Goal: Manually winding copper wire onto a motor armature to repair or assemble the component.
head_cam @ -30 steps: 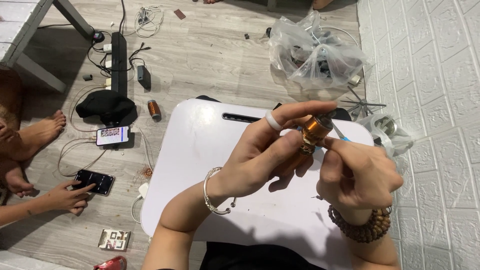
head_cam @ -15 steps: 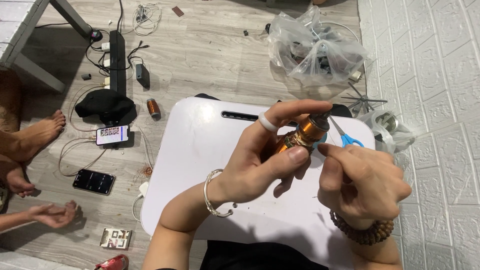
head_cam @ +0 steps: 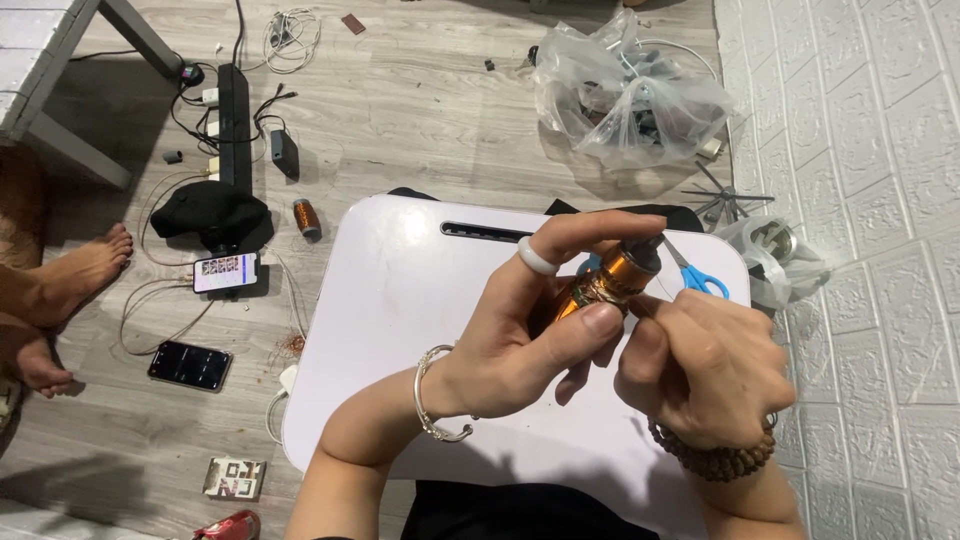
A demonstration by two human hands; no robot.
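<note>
The left hand (head_cam: 520, 350) grip is clamped on a copper wire spool (head_cam: 607, 280) above the white counter (head_cam: 420, 300), the right hand (head_cam: 705, 365) pinches at its windings, and the winding work looks unfinished.

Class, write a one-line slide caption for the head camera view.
Left hand grips a copper wire coil while the right hand works at it above a white lap table, blue scissors nearby.

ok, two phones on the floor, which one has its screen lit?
The upper phone, beside the black cloth: its screen glows with a picture grid. The other phone, lower left on the floorboards, shows a dark screen.
</note>
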